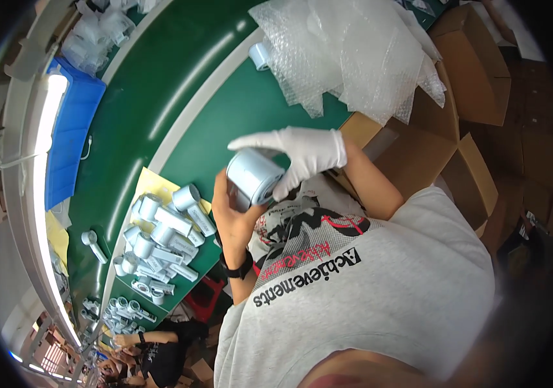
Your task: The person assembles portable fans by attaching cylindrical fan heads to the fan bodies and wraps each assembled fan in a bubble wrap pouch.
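Note:
My left hand (pixel 232 216), bare with a black watch at the wrist, is closed around a light-blue device with a round, drum-like head (pixel 254 174). The device is held tilted in front of my chest, its ringed end toward the lower right. My right hand (pixel 302 152) wears a white glove. Its fingers stretch straight over the top of the head, and its thumb lies by the ringed end, with a gap at the palm. On the left, a heap of similar light-blue devices with handles (pixel 160 239) lies partly on a yellow sheet (pixel 149 183).
Bubble wrap (pixel 354 52) is piled at the far right beside a light-blue piece (pixel 259 56). Open cardboard boxes (pixel 412 152) stand at my right. A green conveyor belt (pixel 153 84) runs beyond a pale rail, past a blue bin (pixel 72 129). Another person (pixel 160 355) works at lower left.

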The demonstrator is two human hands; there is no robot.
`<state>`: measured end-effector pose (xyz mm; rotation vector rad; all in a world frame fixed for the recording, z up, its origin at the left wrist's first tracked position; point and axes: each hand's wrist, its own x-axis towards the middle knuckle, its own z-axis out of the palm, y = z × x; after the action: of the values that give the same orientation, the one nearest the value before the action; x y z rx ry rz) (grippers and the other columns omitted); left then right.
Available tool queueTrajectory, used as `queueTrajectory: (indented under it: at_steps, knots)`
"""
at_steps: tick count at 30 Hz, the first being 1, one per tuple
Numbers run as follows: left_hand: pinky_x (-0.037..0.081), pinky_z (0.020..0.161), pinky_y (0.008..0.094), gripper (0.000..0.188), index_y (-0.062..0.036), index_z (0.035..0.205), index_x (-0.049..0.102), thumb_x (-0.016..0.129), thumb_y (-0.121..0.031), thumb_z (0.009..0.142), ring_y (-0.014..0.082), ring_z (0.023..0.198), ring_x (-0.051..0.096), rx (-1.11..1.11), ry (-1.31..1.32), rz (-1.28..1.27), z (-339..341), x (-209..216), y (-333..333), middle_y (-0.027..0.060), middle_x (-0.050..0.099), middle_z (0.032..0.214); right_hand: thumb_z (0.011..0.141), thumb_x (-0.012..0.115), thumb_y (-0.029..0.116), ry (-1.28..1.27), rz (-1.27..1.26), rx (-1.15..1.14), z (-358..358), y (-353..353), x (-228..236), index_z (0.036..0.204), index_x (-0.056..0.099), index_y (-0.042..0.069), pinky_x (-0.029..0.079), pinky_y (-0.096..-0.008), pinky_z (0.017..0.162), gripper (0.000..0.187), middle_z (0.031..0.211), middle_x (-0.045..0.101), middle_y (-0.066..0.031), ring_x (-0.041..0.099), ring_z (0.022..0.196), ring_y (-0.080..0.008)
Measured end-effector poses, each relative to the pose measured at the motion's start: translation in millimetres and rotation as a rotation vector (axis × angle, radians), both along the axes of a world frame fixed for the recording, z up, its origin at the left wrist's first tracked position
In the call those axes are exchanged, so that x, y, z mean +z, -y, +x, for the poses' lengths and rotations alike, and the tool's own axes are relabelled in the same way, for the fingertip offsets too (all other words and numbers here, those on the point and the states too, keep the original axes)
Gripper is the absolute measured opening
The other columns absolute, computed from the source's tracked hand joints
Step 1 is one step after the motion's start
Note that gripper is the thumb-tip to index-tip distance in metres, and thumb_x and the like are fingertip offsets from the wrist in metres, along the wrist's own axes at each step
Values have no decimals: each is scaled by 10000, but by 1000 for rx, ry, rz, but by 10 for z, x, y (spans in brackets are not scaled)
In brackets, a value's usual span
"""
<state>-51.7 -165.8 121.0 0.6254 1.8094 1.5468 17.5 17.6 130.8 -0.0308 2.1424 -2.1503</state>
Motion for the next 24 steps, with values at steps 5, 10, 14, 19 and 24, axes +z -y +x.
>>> queueTrajectory:
  at_steps: [5,10,14,19,24]
  knots:
    - [417,845,304,565,11,1140,468,673,-16,615,202,981,535,-94,-87,-276,138,11,87,122,548,1044,601,791,232,-350,391,-34,71,276,-146,1292,407,96,417,-332,911,802,1206,500,-91,508,1068,-191]
    - [438,811,314,599,16,1161,464,696,-35,611,212,988,530,201,-30,-9,212,37,152,131,534,1054,626,779,188,-34,-74,-206,70,473,-82,1272,420,78,397,-338,940,747,1211,499,-109,492,1106,-209]
    - [441,805,322,602,16,1162,464,685,-28,604,234,990,527,341,-419,-114,115,214,45,135,522,1065,653,763,199,-93,-235,-372,31,570,34,1241,453,64,385,-338,949,678,1213,501,-129,479,1128,-220]
    - [433,822,326,575,17,1145,477,652,2,598,263,987,528,335,-492,-58,127,474,-8,138,522,1066,672,748,170,-257,11,-417,53,518,266,1225,474,67,358,-354,977,625,1266,450,-157,441,1180,-249]
    - [421,844,331,542,19,1115,503,621,32,586,275,991,530,277,-543,-63,132,408,71,146,537,1063,650,743,140,-450,124,-297,80,477,193,1058,618,108,336,-363,990,427,1311,408,-177,427,1193,-298]
